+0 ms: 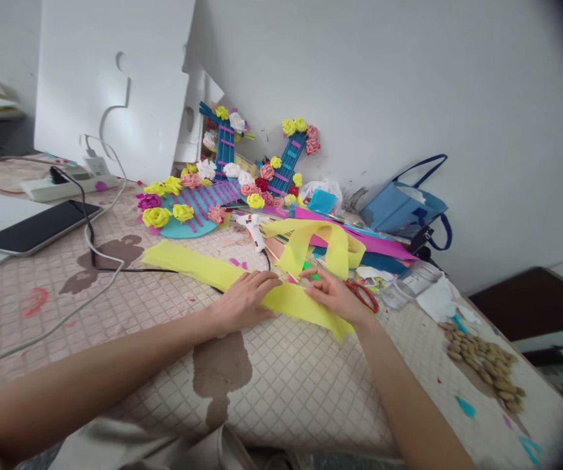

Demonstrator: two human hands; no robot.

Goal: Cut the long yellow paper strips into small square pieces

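A long yellow paper strip [197, 264] lies flat across the table and loops up at its far end [333, 245]. My left hand [242, 301] rests flat on the strip with its fingers stretched out, pressing it down. My right hand [333, 294] lies on the strip just to the right, its fingers curled and pinching at the strip's edge. A white glue gun [253, 228] lies just beyond the strip. Red-handled scissors [362, 294] lie beside my right hand.
A craft piece of blue sticks and paper flowers [227, 186] stands at the back. A power strip [66, 183], cables [100, 261] and a dark tablet [36, 228] are at the left. A blue bag [403, 205], clear jar [408, 284] and heap of seeds [481, 365] lie right.
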